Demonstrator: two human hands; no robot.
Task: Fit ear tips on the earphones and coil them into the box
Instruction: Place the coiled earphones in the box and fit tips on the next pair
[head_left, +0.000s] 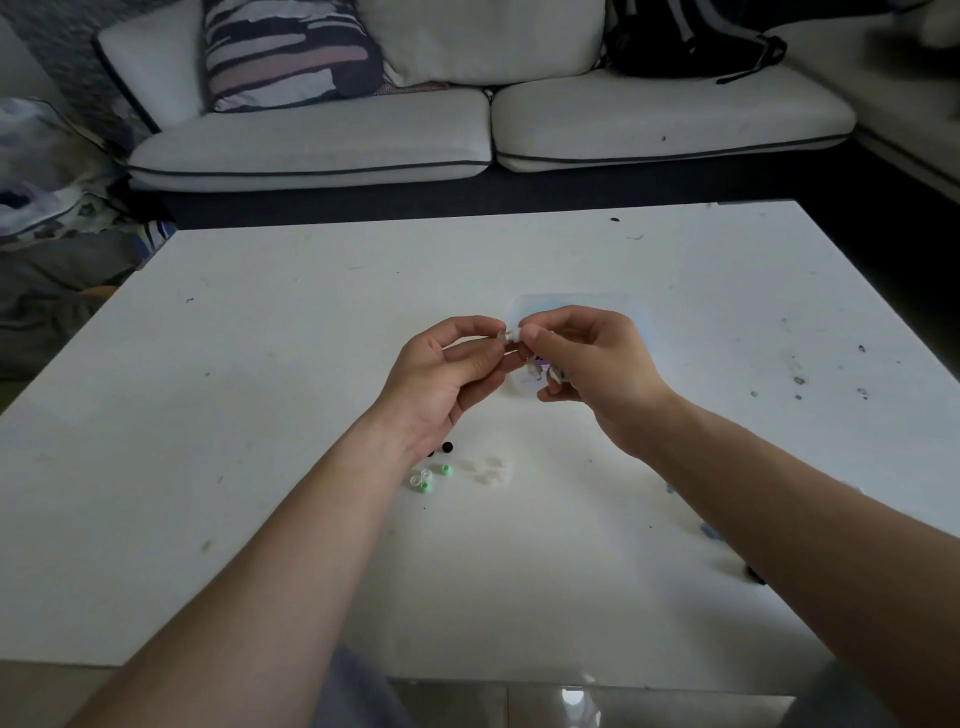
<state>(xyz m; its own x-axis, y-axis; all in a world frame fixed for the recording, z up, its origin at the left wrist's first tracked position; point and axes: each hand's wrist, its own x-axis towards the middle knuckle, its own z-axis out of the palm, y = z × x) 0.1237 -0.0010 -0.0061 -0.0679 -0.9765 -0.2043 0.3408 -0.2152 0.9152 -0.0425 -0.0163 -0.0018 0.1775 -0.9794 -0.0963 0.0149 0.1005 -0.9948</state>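
Forearms (291, 545) enter from lower frame; left hand (447, 364) pinches a tip (503, 336), right hand (587, 364) grips the earphones (537, 370). Advise: hold tip square, press on until fully seated.

White earphone bud (511, 335): raised above the table (260, 415), pinched between fingertips of the left hand (447, 374) and right hand (592, 364). White cable (540, 370): bunched under the right palm. Clear box (641, 325): flat on the table, behind the hands. Loose ear tips (425, 485): 2 green-cored, others translucent or black, beside the left wrist.
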